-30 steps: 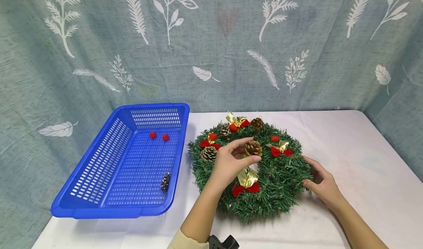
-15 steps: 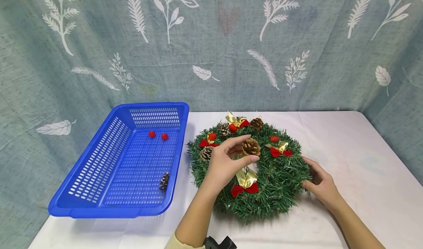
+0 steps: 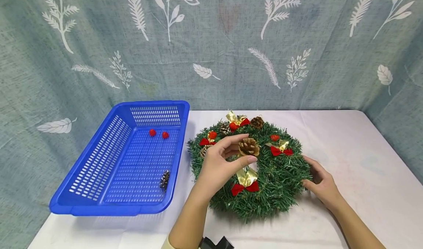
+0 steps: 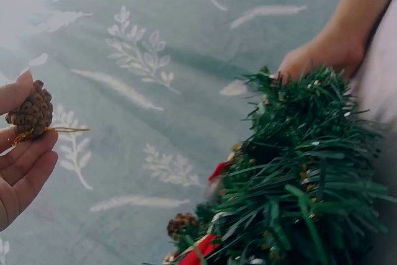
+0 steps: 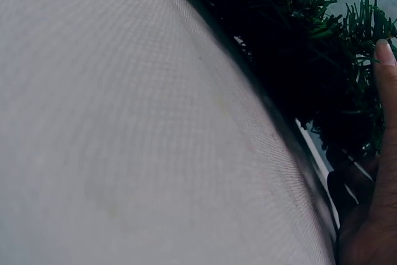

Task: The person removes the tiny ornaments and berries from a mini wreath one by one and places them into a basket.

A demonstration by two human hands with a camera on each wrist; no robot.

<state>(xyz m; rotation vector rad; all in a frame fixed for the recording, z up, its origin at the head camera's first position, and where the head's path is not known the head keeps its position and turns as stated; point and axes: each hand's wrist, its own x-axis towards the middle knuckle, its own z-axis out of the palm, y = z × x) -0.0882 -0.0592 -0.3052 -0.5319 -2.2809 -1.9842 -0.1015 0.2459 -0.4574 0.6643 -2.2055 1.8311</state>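
Note:
A brown pinecone (image 3: 249,147) is pinched between the thumb and fingers of my left hand (image 3: 216,164), held over the middle of the green wreath (image 3: 281,179). In the left wrist view a thin gold loop (image 4: 68,130) sticks out from the pinecone (image 4: 32,113). My right hand (image 3: 322,184) grips the wreath's right edge; the right wrist view has its thumb (image 5: 386,60) against the greenery and its other fingers in shadow below. On the wreath sit red and gold bows (image 3: 245,183), red berries (image 3: 274,137) and more pinecones (image 3: 256,122). My left hand partly covers one at the left.
A blue plastic basket (image 3: 180,161) stands left of the wreath. Inside it lie two red berries (image 3: 152,132) and a dark, white-tipped pinecone (image 3: 164,179). A white cloth (image 3: 357,161) covers the table, and a leaf-patterned curtain (image 3: 228,76) hangs behind.
My left hand has shifted slightly left and toward me with the pinecone, now covering more of the wreath's left pinecone. The right hand stays at the wreath's edge.

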